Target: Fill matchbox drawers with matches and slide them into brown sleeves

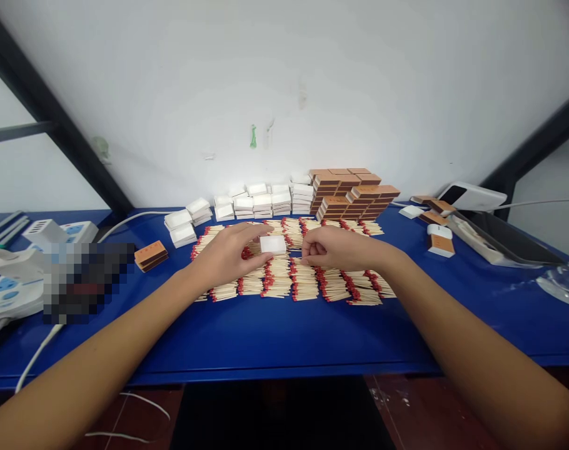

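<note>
My left hand (231,255) is closed on a small white matchbox tray (273,244), its thumb and fingers gripping the left end. The tray hovers over rows of red-tipped matches (304,286) laid out on the blue table. Just right of the tray, my right hand (330,247) is held over the matches with its fingers curled together. Whatever may be between those fingers is hidden. Behind the matches stand stacks of white trays (262,203) and a tall pile of brown matchboxes (343,190).
White power strips (12,284) with plugs and cables lie at the left, beside two brown matchboxes (151,255). On the right are a dark tablet-like device (509,237), a white device (472,195), loose matchboxes (441,245) and a clear plastic object (566,284). A wall closes off the back.
</note>
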Available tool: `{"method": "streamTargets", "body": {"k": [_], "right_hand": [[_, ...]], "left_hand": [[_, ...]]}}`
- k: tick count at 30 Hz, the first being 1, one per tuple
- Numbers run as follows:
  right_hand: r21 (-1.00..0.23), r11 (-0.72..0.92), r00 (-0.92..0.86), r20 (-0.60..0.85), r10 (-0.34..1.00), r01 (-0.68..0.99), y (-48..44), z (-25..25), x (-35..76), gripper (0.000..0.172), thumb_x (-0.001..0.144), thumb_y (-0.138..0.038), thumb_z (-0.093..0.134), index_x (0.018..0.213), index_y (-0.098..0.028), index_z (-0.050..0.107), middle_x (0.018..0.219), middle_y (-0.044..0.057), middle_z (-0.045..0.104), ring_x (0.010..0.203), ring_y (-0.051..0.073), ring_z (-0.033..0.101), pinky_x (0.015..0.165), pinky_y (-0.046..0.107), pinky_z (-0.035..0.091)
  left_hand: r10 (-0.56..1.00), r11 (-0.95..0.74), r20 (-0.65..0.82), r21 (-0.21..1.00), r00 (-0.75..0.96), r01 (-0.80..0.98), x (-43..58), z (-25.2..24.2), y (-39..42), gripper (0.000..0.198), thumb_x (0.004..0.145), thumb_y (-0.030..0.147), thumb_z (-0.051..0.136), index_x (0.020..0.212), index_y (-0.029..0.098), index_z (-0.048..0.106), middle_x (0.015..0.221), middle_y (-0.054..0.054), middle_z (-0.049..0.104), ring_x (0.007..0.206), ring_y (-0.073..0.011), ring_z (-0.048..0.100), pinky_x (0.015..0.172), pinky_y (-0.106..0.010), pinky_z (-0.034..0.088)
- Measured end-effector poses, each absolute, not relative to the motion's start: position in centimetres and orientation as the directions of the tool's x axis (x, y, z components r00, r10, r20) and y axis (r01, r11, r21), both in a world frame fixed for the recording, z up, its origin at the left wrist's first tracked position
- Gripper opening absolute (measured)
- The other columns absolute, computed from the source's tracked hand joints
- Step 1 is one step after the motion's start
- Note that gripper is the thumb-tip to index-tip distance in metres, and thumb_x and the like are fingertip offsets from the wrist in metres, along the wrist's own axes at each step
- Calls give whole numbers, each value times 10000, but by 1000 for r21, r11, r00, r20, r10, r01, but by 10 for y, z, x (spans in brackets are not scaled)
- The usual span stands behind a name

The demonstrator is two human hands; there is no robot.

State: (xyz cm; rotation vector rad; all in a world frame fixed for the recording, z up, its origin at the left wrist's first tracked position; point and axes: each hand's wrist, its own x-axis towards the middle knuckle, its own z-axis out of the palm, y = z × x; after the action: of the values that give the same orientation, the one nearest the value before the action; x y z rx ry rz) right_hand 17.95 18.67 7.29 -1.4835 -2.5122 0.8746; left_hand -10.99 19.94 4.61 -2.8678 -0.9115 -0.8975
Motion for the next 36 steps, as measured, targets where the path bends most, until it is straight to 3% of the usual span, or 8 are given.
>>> {"method": "streamTargets", "body": {"k": [6, 13, 20, 27, 36], "right_hand": [[-529, 347, -506, -190, 841, 775, 184, 77, 178, 230, 939, -445, 665, 868, -226, 659, 917, 75, 719, 749, 205, 601, 622, 335, 426], [-508, 414, -506, -50, 861, 755, 185, 82, 180, 284, 994, -480, 582, 929, -216, 667, 911, 73, 705, 783, 210, 592, 671, 336, 401], [-593, 474, -535, 84, 841, 651, 174, 83, 168, 318, 1034, -516, 561, 959, -223, 655, 909, 51, 665, 781, 195, 558, 681, 325, 381], [-531, 569, -585, 160, 795, 628, 166, 73, 151, 200, 1053, -373, 545, 972, -220, 646, 951, 63, 658, 888, 221, 572, 758, 339, 402], [-453, 599, -600, 160, 784, 661, 168, 70, 151, 122, 1016, -268, 562, 937, -218, 642, 965, 71, 675, 913, 228, 590, 769, 339, 407]], "left_hand": [[528, -832, 529, 164, 665, 530, -109, 48, 198, 434, 991, 392, 747, 1371, 198, 674, 1300, -103, 780, 1138, -281, 762, 969, -442, 624], [515, -841, 531, 159, 673, 517, -108, 48, 198, 440, 999, 404, 731, 1374, 181, 672, 1305, -118, 775, 1128, -284, 757, 952, -444, 625], [538, -825, 519, 162, 665, 541, -104, 44, 193, 495, 997, 447, 734, 1408, 188, 647, 1168, -116, 792, 1000, -268, 752, 856, -410, 618], [552, -830, 482, 233, 681, 508, -99, 43, 186, 531, 1011, 467, 707, 1467, 217, 601, 1167, -102, 768, 1031, -272, 726, 863, -415, 605], [510, -855, 493, 205, 705, 476, -99, 44, 184, 521, 1027, 442, 693, 1482, 216, 576, 1191, -110, 760, 1046, -269, 727, 883, -413, 602]]}}
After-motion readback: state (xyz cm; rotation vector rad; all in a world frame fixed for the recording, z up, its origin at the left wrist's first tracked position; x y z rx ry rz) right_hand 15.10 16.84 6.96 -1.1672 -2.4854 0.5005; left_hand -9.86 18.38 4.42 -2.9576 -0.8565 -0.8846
